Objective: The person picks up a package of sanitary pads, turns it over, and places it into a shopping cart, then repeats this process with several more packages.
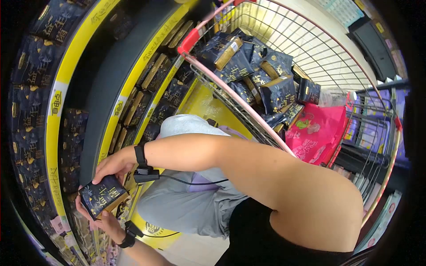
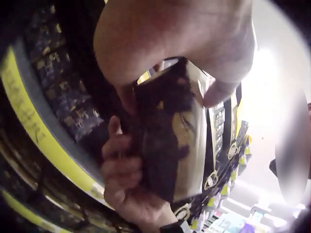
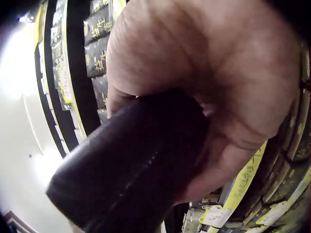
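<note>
Your right hand [image 1: 114, 164] and left hand [image 1: 110, 225] grip one dark package [image 1: 98, 196] between them. You have it beside yellow-edged shelves [image 1: 53, 137].

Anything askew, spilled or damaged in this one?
The packs in the cart lie in a jumbled heap, several tilted, unlike the rows along the shelf. The held pack shows no obvious damage, and no spill is visible.
</note>
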`<state>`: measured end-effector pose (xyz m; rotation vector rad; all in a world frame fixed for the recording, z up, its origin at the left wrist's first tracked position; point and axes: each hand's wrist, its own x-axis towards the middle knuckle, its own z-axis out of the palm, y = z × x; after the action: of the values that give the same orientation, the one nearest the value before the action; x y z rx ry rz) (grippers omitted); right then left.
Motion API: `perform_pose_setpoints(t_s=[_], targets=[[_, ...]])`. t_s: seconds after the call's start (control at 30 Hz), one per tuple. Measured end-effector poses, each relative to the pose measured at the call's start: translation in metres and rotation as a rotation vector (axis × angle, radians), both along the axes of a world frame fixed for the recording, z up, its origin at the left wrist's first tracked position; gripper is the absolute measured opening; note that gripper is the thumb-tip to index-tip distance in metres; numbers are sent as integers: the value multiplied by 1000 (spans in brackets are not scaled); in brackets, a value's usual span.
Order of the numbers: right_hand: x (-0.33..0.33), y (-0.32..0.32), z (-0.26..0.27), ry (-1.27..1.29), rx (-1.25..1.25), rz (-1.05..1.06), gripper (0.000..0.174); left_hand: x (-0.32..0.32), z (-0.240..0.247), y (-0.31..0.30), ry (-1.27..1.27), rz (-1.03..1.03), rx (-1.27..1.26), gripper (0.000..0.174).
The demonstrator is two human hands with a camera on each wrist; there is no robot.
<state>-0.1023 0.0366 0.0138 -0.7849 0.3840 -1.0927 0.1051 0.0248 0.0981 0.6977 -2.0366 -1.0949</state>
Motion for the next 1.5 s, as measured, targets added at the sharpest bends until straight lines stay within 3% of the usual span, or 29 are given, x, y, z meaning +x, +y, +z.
perform_pose_setpoints(t_s=[0.07, 0.13, 0.2, 0.27, 0.33, 0.4, 0.5, 0.57, 0.63, 0.67, 0.7, 0.73, 0.8, 0.83, 0.93, 0.97, 1.07, 1.1, 1.2, 1.23, 1.33, 1.37, 1.47, 1.5], targets=[[-13, 5, -5, 12, -16, -118, 42, -21, -14, 6, 232, 21, 170, 94], [-31, 6, -4, 116, -115, -301, 43, -43, -27, -2, 356, 58, 201, 73], [-42, 5, -8, 548, -327, -930, 48, -56, -50, -16, 291, 250, 281, 62], [-54, 24, 4, 666, -302, -1123, 49, -88, -65, -12, 347, 165, 471, 57], [-55, 28, 3, 822, -329, -1296, 50, -124, -70, -1, 419, 120, 494, 58], [-57, 35, 5, 821, -456, -1212, 47, -147, -79, 2, 500, 129, 425, 56], [-66, 39, 0, 880, -562, -1085, 23, -145, -99, -11, 494, 1, 585, 49], [-69, 37, -4, 675, -299, -946, 15, -138, -90, -11, 482, -46, 665, 44], [-79, 31, -13, 771, -232, -993, 10, -140, -86, -13, 537, -80, 724, 44], [-82, 25, -20, 880, -235, -1140, 21, -143, -94, -18, 595, -100, 745, 45], [-85, 21, -26, 786, -138, -1158, 37, -145, -94, -19, 687, -153, 846, 46], [-84, 23, -18, 730, -117, -1114, 41, -147, -95, -18, 781, -214, 949, 46], [-91, 24, -17, 589, -75, -825, 48, -147, -102, -18, 779, -209, 885, 47], [-88, 20, -23, 338, 0, -670, 54, -145, -107, -22, 730, -195, 833, 49], [-82, 23, -18, 203, 97, -475, 53, -136, -110, -35, 565, -69, 762, 46], [-78, 22, -18, 244, 61, -550, 51, -136, -111, -39, 575, -23, 563, 39], [-76, 19, -8, 671, -167, -762, 52, -131, -114, -43, 461, 196, 346, 39], [-75, 19, -7, 716, -195, -770, 48, -129, -117, -47, 451, 164, 331, 35], [-67, 9, -20, 341, -220, -769, 43, -125, -110, -44, 482, 171, 299, 28], [-69, 8, -21, 361, -205, -739, 44, -122, -109, -45, 438, 184, 322, 27], [-67, 19, -2, 543, -233, -615, 49, -119, -120, -50, 369, 214, 375, 34], [-66, 17, -8, 557, -239, -627, 55, -119, -125, -49, 441, 163, 447, 45], [-68, 13, -22, 630, -180, -663, 59, -118, -119, -45, 384, 29, 160, 55], [-68, 12, -23, 626, -181, -680, 61, -119, -120, -42, 381, -4, 271, 65]])
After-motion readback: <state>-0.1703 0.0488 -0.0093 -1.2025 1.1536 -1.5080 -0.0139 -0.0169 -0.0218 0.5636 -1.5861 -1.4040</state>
